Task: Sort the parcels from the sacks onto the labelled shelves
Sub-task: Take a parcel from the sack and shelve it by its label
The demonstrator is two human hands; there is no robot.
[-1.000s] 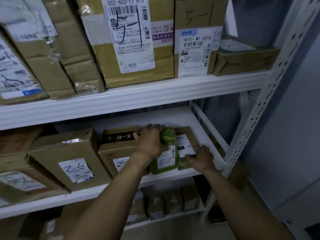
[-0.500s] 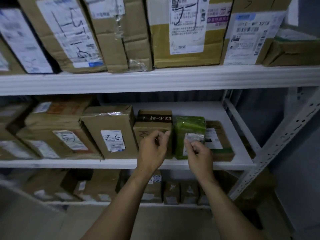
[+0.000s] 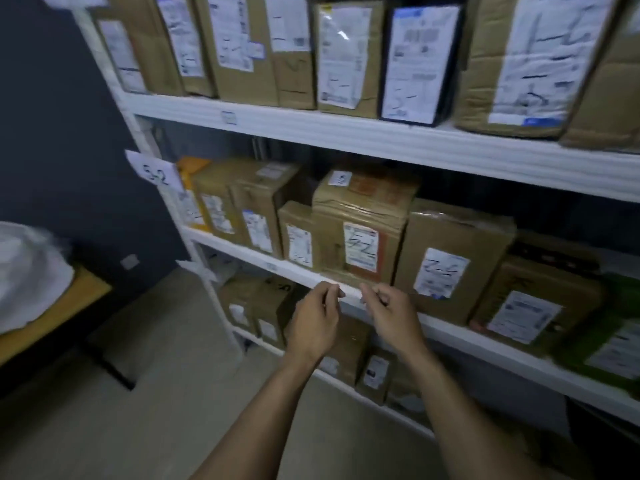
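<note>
Both hands are empty. The left hand (image 3: 313, 318) and right hand (image 3: 393, 317) hover close together just before the edge of the middle shelf (image 3: 485, 348), fingers loosely curled and gripping nothing. Parcels (image 3: 360, 237) stand upright on that shelf with labels turned outward, presumably so the handwritten codes can be checked against the shelf tag (image 3: 157, 173). A white sack (image 3: 27, 271) rests on the tabletop (image 3: 79, 299), far left.
</note>
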